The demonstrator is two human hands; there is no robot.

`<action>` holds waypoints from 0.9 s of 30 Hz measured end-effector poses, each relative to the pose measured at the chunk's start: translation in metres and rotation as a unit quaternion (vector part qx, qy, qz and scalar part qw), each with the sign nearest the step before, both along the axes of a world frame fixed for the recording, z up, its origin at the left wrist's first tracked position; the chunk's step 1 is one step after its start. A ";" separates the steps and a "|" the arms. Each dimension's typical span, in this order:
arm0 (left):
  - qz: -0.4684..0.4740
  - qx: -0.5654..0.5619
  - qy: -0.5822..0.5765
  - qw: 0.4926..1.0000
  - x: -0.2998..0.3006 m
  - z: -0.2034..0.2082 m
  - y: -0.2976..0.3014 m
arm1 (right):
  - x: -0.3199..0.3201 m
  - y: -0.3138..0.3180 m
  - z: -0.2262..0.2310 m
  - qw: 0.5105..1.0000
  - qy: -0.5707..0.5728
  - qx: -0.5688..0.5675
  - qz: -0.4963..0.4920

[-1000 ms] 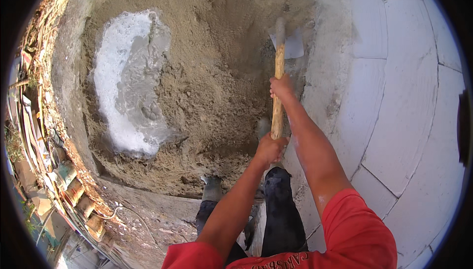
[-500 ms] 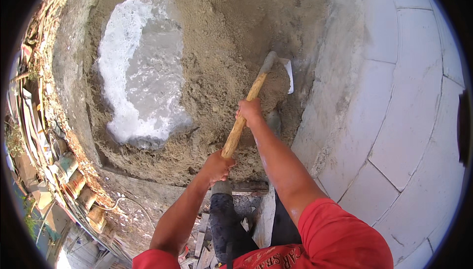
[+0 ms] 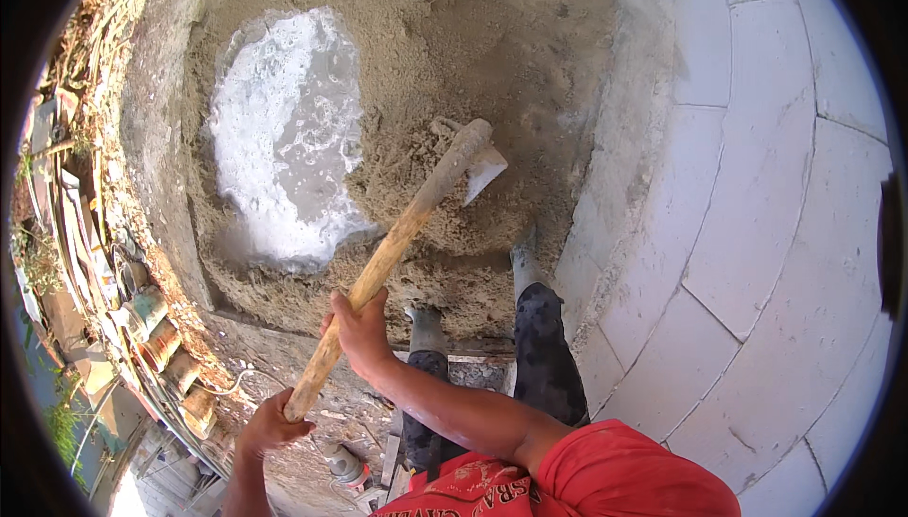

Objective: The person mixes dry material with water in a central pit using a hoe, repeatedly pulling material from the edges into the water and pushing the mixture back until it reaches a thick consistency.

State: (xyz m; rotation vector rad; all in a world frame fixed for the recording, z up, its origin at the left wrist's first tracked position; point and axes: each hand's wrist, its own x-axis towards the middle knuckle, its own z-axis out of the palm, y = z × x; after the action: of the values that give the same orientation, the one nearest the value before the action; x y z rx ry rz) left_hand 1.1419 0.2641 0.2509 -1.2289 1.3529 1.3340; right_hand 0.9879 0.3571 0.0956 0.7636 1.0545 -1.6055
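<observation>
A long-handled hoe (image 3: 388, 252) slants from lower left up to the wet, sandy mortar (image 3: 407, 35). My left hand (image 3: 272, 422) is wrapped round the bottom end of its wooden handle. Higher up the handle, my right hand (image 3: 361, 330) is closed too. The pale metal blade (image 3: 485, 173) shows at the right of the handle's far end, partly buried. Clumps of mix (image 3: 416, 153) are heaped against its left side. Just left of that heap lies a pool of grey water with white foam (image 3: 270, 129), ringed by the mix.
My booted feet (image 3: 427, 330) stand at the near edge of the mix. Pale slabs (image 3: 757, 176) line the right side. Scrap wood and stacked tiles (image 3: 156, 347) lie along the left. Low on the ground sits a grey bottle-like object (image 3: 342, 465).
The hoe's head has come left and nearer, and mix is now piled by the pool. Both hands have swung down and left with the handle.
</observation>
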 end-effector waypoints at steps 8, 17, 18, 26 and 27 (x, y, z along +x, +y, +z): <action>0.109 -0.067 0.180 0.975 -0.199 -0.252 0.244 | -0.248 0.138 -0.187 0.946 0.222 0.180 0.154; 0.144 0.036 0.179 0.973 -0.188 -0.340 0.267 | -0.238 0.196 -0.301 0.891 0.193 0.310 0.271; 0.109 -0.011 0.199 0.974 -0.144 -0.348 0.262 | -0.195 0.188 -0.299 0.891 0.180 0.315 0.274; 0.118 0.084 0.168 0.975 0.012 -0.275 0.176 | -0.025 0.159 -0.304 0.899 0.111 0.346 0.243; 0.149 0.109 0.166 0.969 0.023 -0.268 0.160 | -0.020 0.154 -0.302 0.907 0.096 0.344 0.223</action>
State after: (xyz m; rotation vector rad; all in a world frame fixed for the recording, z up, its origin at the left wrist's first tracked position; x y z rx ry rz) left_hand 1.1644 0.4243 -0.0167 -1.1210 1.2316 1.9167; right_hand 0.9680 0.5106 -0.2061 0.7444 1.8376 -0.9124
